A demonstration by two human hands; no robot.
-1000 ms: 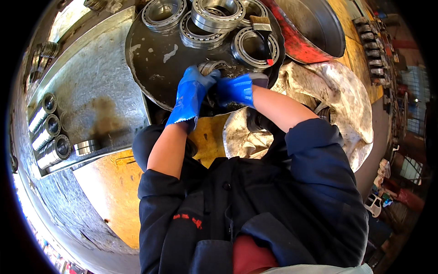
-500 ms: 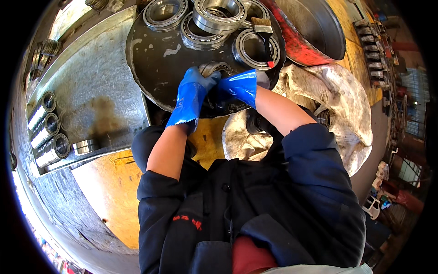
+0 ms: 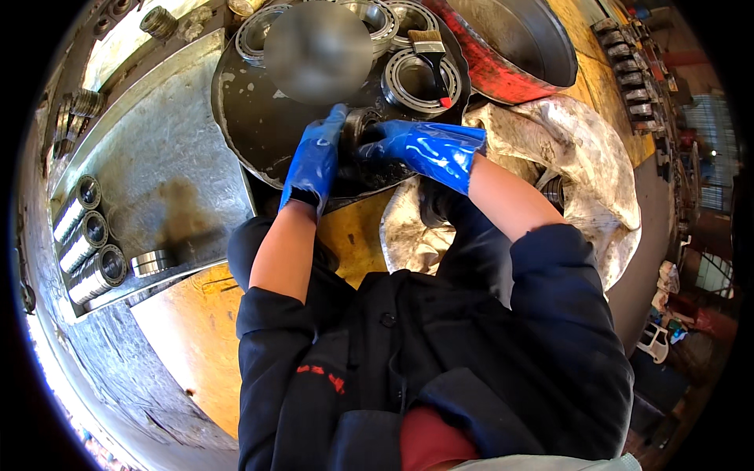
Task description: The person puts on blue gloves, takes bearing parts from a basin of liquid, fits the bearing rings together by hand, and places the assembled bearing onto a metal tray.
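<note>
Both my hands wear blue rubber gloves and hold a metal bearing (image 3: 360, 122) over the near part of a dark round pan (image 3: 253, 129). My left hand (image 3: 320, 145) grips its left side, fingers pointing away from me. From the right, my right hand (image 3: 400, 145) is closed at the bearing's near right side; its fingertips are partly hidden. The held bearing is tilted on edge. Farther back in the pan lie larger roller bearings (image 3: 395, 88). A paintbrush (image 3: 429, 47) with a black, red-tipped handle lies across one of them. A blurred round patch hides part of the pan.
To the left, a metal tray (image 3: 149, 149) holds several stacked small bearings (image 3: 100, 271) and a lone ring (image 3: 152, 263). A red-sided basin (image 3: 503, 74) stands at the back right. Stained cloth (image 3: 593, 149) lies at the right, and a row of metal parts (image 3: 628, 74) beyond it.
The bearing in my hands has turned from lying flatter to standing on edge. My right hand has shifted lower along it. The whole view has moved slightly.
</note>
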